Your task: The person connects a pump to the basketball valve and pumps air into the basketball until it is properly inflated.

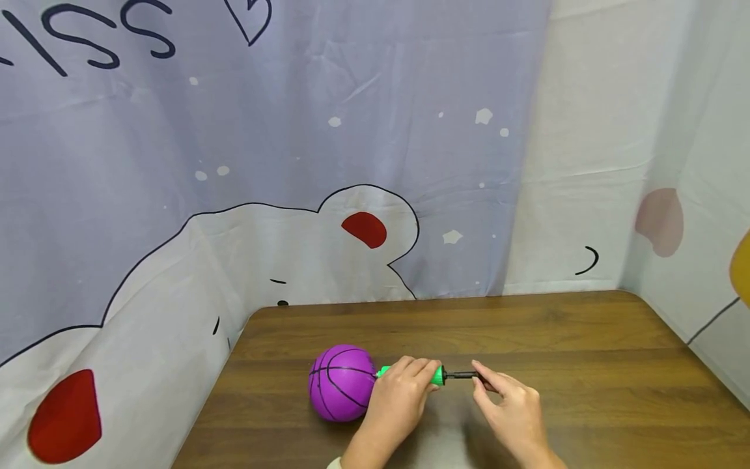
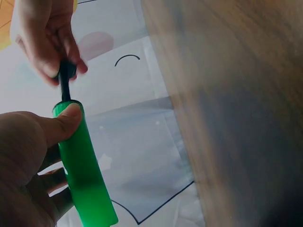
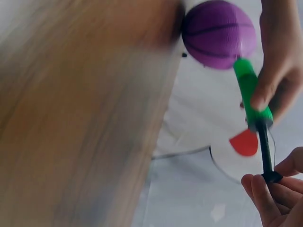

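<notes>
A purple ball [image 1: 342,383] with black basketball lines rests on the wooden table. Into its right side points the tip of a green hand pump [image 2: 87,175], held level. My left hand [image 1: 400,397] grips the pump's green barrel, thumb along it near the rod end in the left wrist view. The black rod [image 3: 265,149] is drawn partly out of the barrel. At the rod's end, my right hand [image 1: 515,410] pinches the small black handle [image 3: 271,177] between thumb and fingers.
The brown wooden table [image 1: 615,365] reaches back to a hanging cloth [image 1: 457,163] printed with white cartoon shapes, red patches and lettering. More printed cloth [image 1: 674,150] hangs along the right side.
</notes>
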`<state>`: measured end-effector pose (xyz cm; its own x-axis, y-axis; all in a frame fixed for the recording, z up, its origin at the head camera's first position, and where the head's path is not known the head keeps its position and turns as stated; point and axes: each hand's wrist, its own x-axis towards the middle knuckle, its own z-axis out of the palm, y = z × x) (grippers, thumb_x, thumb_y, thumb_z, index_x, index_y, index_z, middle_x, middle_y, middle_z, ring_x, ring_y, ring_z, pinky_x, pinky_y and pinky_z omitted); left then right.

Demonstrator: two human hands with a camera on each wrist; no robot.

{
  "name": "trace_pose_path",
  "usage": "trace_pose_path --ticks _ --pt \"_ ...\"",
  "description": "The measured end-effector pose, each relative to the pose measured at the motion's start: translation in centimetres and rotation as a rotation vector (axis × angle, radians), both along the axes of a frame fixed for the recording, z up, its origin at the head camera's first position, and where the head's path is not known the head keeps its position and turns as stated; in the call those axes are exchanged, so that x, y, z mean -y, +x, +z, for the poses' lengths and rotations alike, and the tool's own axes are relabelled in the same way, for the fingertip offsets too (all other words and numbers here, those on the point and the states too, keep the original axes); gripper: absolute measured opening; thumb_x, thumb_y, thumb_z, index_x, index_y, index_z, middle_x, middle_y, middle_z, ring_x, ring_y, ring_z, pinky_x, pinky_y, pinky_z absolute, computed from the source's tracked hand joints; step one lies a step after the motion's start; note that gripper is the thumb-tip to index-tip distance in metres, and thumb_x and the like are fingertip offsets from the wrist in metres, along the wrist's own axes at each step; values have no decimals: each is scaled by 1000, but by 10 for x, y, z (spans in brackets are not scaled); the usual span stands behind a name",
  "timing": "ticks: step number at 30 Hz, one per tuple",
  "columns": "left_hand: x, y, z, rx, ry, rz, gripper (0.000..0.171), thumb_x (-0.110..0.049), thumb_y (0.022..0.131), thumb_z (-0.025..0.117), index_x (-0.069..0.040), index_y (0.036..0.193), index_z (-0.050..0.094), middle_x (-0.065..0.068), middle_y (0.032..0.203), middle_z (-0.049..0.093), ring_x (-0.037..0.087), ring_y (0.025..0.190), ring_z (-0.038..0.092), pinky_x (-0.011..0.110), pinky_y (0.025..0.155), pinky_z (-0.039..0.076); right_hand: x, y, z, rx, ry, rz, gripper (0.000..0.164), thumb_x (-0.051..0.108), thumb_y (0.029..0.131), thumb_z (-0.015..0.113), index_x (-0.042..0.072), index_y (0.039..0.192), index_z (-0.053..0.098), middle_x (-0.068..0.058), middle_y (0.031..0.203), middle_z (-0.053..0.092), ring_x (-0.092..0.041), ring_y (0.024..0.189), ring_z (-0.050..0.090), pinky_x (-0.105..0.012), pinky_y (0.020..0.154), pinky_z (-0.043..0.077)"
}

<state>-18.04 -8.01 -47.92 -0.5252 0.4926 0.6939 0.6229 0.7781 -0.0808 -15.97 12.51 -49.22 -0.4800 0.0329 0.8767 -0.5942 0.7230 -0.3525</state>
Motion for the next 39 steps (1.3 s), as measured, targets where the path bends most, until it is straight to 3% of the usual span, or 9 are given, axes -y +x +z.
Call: trace_pose_path --ticks 3,6,9,15,23,28,35,39 --pt "2 -1 0 10 2 13 38 -31 79 84 -20 114 73 -11 106 73 8 94 66 21 83 57 -14 2 2 9 -9 -50 36 -6 63 78 7 97 82 -1 78 77 -8 60 70 -14 55 51" --pt "4 -1 2 23 1 19 37 -30 80 83 -20 114 73 -11 106 73 8 96 66 20 85 56 -26 6 6 39 -20 -65 36 -7 66 76 6 98 81 -3 78 77 -9 60 70 -10 46 41" --pt "6 -1 4 31 1 21 37 -29 80 83 -20 115 73 -10 106 73 8 96 66 21 86 56 -34 10 9 71 -36 -67 35 -8 67 76 5 99 81 -6 78 77 -5 63 71 -8 44 38" --pt "8 0 5 42 10 20 39 -28 80 84 -19 116 73 -9 107 73 9 96 66 21 86 56 -41 13 12 85 -38 -71 34 -7 69 76 6 100 81 -5 80 77 5 69 69 -7 58 50" --pt "3 1 5 -33 -5 -2 38 -26 78 86 -14 113 75 -6 106 75 11 91 66 21 80 57 -22 10 10 59 -46 -80 33 -6 69 76 7 99 81 -3 80 77 -2 65 70 -14 47 45" --pt "-3 5 3 -66 -26 4 39 -27 76 87 -12 111 76 -5 106 76 11 89 66 21 78 58 3 7 5 16 -6 -40 35 -6 66 78 5 99 81 -4 82 78 -8 60 70 -16 54 54" --pt "-6 7 -1 -33 -48 -13 38 -30 79 85 -14 112 76 -7 106 76 9 93 67 20 80 58 18 6 2 67 4 58 35 -9 65 82 1 98 80 -5 79 77 -4 60 69 -13 57 55" --pt "-3 5 1 1 -31 -12 37 -31 81 83 -17 114 74 -9 107 74 8 94 66 20 80 58 8 3 4 30 12 55 35 -8 64 81 3 97 80 -4 78 77 -6 60 70 -14 58 56"
